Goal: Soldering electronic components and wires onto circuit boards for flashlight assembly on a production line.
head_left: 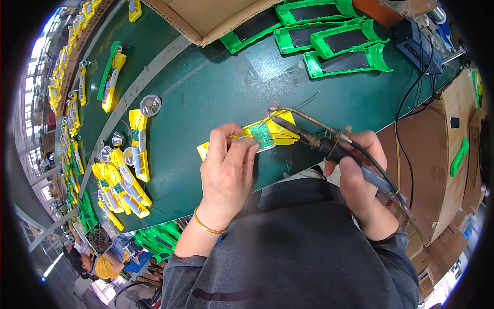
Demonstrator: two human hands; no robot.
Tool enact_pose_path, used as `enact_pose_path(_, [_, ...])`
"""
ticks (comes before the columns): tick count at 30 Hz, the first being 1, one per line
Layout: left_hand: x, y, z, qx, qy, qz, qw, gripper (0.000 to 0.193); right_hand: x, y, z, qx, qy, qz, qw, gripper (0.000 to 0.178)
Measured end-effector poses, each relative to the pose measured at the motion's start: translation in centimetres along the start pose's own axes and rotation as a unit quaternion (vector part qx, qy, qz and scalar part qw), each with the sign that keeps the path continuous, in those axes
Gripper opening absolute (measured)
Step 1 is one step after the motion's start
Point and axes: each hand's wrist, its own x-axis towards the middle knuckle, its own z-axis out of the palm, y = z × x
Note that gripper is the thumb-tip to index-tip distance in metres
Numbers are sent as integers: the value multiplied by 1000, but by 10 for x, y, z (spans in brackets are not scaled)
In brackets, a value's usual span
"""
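From the head camera, the person's left hand (226,170) rests near the front edge of the dark green workbench (216,87), its fingers curled together and pressing down on a yellow plastic housing (280,131) that lies flat there. A small green circuit board (263,135) sits in the open housing, just beyond the fingertips, with thin red wires running across it. The right hand (360,175) is wrapped tightly around the dark handle of a soldering iron (329,144) — its metal tip reaches left and ends over the far end of the housing, close to the board; whether it touches cannot be told. A black cord trails from the handle toward the right edge of the bench.

Toward the far right corner lie several green housings (345,49) with dark panels, next to an open cardboard box (206,18). Along the left side of the bench, more yellow housings (123,185) are heaped together, and a round silver reflector (150,105) lies apart from them. A brown cardboard sheet (442,154) stands at the right edge — a green piece rests on it
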Motion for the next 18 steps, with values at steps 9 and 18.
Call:
enact_pose_path(9, [2, -1, -2, -2, -20, -2, 1000, 14, -15, 11, -11, -190, -50, -31, 980, 22])
enact_pose_path(18, [4, -1, -4, -20, -43, -16, 999, 10, -10, 5, -6, -219, -49, -32, 974, 22])
